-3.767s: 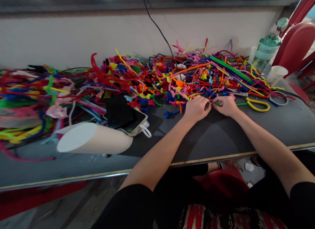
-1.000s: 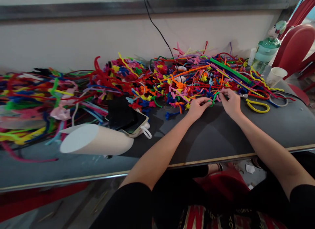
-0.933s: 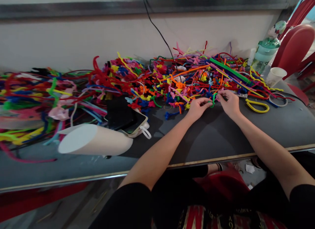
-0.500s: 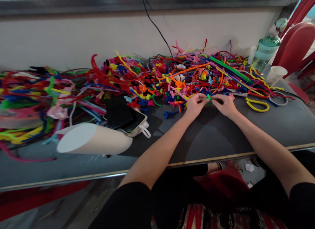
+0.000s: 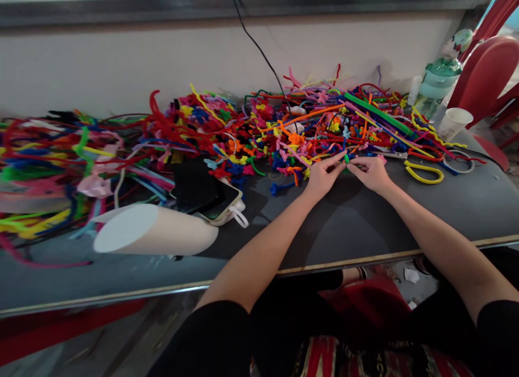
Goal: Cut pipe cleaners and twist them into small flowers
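Dim light, soft shadows on the table, leftward blur

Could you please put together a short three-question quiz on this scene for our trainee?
1. Multiple choice: what colour is the pipe cleaner pinched between the left hand and the right hand?
A) yellow
B) green
C) orange

2. True or false: the paper cup near the bottle stands upright.

3. Which lies nearer the front edge of the table: the white cylinder or the green bundle on the pile?

Key:
1. B
2. True
3. The white cylinder
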`<state>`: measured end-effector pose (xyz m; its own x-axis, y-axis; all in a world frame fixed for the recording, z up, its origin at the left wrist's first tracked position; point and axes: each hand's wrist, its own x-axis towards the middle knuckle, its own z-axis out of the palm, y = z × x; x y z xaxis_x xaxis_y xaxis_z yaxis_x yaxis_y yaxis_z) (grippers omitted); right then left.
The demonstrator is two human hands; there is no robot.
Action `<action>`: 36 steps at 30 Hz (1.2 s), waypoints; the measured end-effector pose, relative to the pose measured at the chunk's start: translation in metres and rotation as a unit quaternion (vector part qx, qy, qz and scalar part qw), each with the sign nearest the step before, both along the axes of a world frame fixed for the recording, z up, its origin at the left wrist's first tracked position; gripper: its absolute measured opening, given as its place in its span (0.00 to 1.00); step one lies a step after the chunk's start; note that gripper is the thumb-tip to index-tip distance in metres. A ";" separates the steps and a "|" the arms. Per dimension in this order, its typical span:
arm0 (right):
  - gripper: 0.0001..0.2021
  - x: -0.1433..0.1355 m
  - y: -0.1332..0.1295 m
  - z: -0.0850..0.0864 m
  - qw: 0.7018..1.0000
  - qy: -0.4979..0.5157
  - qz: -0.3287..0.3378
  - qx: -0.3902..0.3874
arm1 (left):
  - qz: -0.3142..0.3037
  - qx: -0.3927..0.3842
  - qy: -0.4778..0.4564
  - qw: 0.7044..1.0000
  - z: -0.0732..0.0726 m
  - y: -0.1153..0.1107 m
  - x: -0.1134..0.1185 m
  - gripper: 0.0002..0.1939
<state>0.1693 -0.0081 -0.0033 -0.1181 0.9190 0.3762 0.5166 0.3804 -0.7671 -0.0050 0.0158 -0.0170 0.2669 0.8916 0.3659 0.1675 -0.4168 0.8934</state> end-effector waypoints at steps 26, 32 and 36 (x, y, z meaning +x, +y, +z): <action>0.17 0.015 0.010 0.007 0.962 0.121 0.126 -0.212 | -0.013 0.320 0.175 0.931 0.000 0.009 -0.013 0.17; 0.14 0.028 0.012 0.014 0.907 0.174 0.222 -0.314 | -0.046 0.421 0.197 0.884 0.004 0.007 -0.016 0.15; 0.15 0.028 0.011 0.015 0.923 0.139 0.202 -0.298 | -0.039 0.445 0.214 0.869 0.005 0.005 -0.016 0.13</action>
